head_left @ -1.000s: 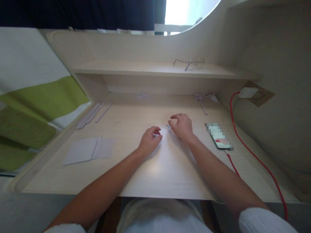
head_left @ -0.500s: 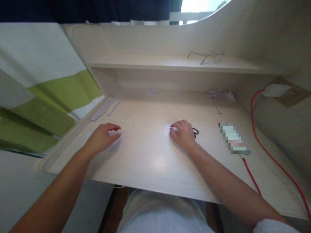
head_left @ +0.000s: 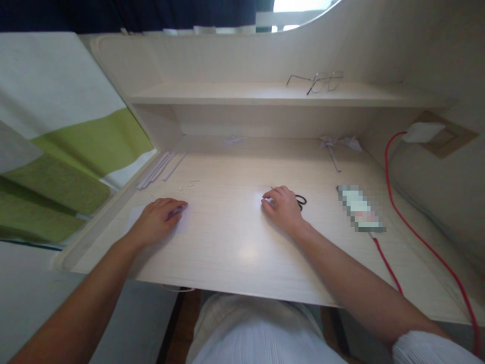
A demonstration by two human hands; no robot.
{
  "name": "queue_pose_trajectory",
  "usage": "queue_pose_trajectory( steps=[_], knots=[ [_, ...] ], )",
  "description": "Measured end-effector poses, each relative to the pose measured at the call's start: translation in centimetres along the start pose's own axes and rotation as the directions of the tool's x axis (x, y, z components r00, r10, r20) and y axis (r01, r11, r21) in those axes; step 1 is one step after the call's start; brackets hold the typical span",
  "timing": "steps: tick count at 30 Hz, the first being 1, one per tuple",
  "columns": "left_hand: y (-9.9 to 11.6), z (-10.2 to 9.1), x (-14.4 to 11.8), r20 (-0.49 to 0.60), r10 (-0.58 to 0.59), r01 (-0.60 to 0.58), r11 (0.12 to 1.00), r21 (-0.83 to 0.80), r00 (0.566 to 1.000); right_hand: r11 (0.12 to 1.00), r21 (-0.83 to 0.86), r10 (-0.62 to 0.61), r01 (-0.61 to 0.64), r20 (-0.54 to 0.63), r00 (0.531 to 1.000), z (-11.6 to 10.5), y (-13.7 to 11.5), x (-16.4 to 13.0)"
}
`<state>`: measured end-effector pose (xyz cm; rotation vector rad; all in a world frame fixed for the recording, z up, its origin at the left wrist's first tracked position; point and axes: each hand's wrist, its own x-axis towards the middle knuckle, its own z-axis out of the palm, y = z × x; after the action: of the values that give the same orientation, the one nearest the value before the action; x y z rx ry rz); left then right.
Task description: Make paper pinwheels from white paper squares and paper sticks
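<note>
My left hand (head_left: 158, 218) is palm down over a white paper sheet (head_left: 135, 216) on the left of the desk. A gap shows between its thumb and bent fingers, with nothing seen in it. Across the desk my right hand (head_left: 283, 206) rests with its thumb and fingertips apart, holding nothing that I can see. It covers part of a pair of scissors; the black handle loops (head_left: 302, 201) stick out on its right. A few tiny paper scraps (head_left: 190, 185) lie beyond my left hand.
Several white paper strips (head_left: 155, 171) lie at the desk's left edge. Folded paper pieces (head_left: 234, 140) and a paper pinwheel-like shape on a stick (head_left: 333, 154) are at the back. A phone (head_left: 359, 208) with a red cable (head_left: 387, 263) lies right. Glasses (head_left: 320, 82) sit on the shelf (head_left: 227, 93).
My left hand has lowered toward the desk and turned more palm down, its thumb nearer the fingers. My right hand has barely moved. The view has shifted slightly.
</note>
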<state>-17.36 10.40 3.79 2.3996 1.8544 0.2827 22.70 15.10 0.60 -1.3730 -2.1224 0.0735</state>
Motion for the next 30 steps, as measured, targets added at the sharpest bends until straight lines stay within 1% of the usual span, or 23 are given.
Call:
queue_pose_trajectory(
  steps=[5, 7, 9, 12, 16, 19, 22, 26, 30],
  knots=[
    [3.2, -1.0, -0.9, 0.022, -0.05, 0.046, 0.988, 0.149, 0.999, 0.999, 0.022, -0.026, 0.026, 0.014, 1.0, 0.1, -0.6, -0.3],
    [4.2, -1.0, -1.3, 0.061, -0.073, 0.061, 0.983, 0.171, 0.995, 0.998, 0.046, -0.038, 0.037, 0.02, 0.999, 0.1, -0.9, -0.4],
    [4.7, -0.8, -1.4, 0.111, -0.114, 0.096, 0.982, 0.161, 0.987, 0.997, 0.073, -0.041, 0.04, 0.021, 0.999, 0.1, -1.2, -0.5],
    [4.9, -0.5, -1.2, 0.148, -0.168, 0.152, 0.982, 0.113, 0.975, 0.995, 0.097, -0.035, 0.032, 0.024, 0.999, 0.0, -1.4, -0.6],
    [4.5, -0.1, -0.9, 0.165, -0.197, 0.19, 0.98, 0.058, 0.966, 0.994, 0.109, -0.03, 0.028, 0.021, 0.999, -0.1, -1.4, -0.7],
    [4.2, -0.1, -0.7, 0.169, -0.191, 0.192, 0.981, 0.014, 0.967, 0.993, 0.116, -0.034, 0.032, 0.018, 0.999, 0.0, -1.4, -0.7],
    [3.8, -0.2, -0.7, 0.171, -0.163, 0.169, 0.985, -0.021, 0.972, 0.993, 0.116, -0.03, 0.028, 0.02, 0.999, 0.2, -1.4, -0.7],
    [3.7, -0.6, -0.6, 0.209, -0.155, 0.174, 0.982, -0.073, 0.966, 0.992, 0.122, -0.026, 0.021, 0.035, 0.999, 0.4, -1.2, -0.6],
    [4.0, -1.0, -0.5, 0.244, -0.176, 0.192, 0.98, -0.043, 0.954, 0.991, 0.13, -0.032, 0.026, 0.046, 0.998, 0.4, -1.2, -0.6]
  ],
)
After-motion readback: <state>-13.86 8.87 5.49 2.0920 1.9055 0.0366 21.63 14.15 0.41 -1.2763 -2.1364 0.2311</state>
